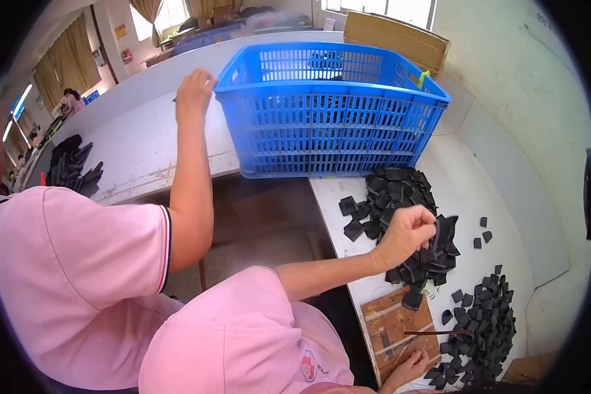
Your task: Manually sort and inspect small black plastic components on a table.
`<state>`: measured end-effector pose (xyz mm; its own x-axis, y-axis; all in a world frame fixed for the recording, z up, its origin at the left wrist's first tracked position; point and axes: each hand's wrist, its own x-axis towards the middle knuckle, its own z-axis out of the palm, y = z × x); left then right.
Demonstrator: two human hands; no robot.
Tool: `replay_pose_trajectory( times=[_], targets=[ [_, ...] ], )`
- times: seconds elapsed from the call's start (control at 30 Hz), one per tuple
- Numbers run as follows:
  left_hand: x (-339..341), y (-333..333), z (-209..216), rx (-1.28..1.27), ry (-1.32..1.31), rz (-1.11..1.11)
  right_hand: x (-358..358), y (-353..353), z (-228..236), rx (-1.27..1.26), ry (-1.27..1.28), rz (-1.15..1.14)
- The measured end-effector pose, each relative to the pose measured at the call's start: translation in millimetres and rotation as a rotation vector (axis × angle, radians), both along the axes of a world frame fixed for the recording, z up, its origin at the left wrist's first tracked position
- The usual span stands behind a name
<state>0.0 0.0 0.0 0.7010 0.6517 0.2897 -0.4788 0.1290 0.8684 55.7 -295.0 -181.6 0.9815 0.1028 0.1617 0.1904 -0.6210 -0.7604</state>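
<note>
My left hand (408, 235) is over a heap of flat black pieces (395, 190), its fingers curled with thumb and fingertips together; what they hold, if anything, is too small to make out. At the lower edge my right hand (407, 372) rests at a worn brown wooden board (384, 328), partly cut off by the frame, fingers pinched together; whatever is between them is unclear. Across the board's right edge lies a thin dark red bar (438, 332). One black piece (412, 300) sits on the board's far end. A second heap of small black pieces (486, 322) lies to its right.
A large blue plastic crate (335, 111) with dark contents stands at the far side. At left, a co-worker in pink reaches a hand (196, 92) beside it. More black pieces (72, 164) lie at far left. A cardboard box (394, 39) leans behind; a wall (538, 131) bounds the right.
</note>
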Motion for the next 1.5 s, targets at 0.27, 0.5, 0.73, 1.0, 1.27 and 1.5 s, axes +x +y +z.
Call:
replay_pose_trajectory(
  times=[0.27, 0.5, 0.73, 1.0, 1.27, 1.5],
  targets=[
    [7, 41, 40, 0.142, -0.08, 0.205, 2, 1, -3, 0.09, -0.143, 0.085],
    [18, 121, 81, 0.464, -0.106, 0.56, -1, 1, -6, 0.073, -0.184, 0.05],
    [58, 227, 180, 0.153, 0.013, 0.502, -7, 6, 6, 0.09, -0.158, 0.041],
    [71, 264, 164, 0.769, 0.37, 0.837, -3, 6, 2, 0.029, -0.207, 0.049],
    [60, 275, 123, 0.802, 0.534, 0.984, -4, 8, 5, 0.021, -0.221, 0.042],
    [61, 281, 105, 0.808, 0.56, 1.122, -7, 11, 11, 0.029, -0.177, 0.053]
  ],
)
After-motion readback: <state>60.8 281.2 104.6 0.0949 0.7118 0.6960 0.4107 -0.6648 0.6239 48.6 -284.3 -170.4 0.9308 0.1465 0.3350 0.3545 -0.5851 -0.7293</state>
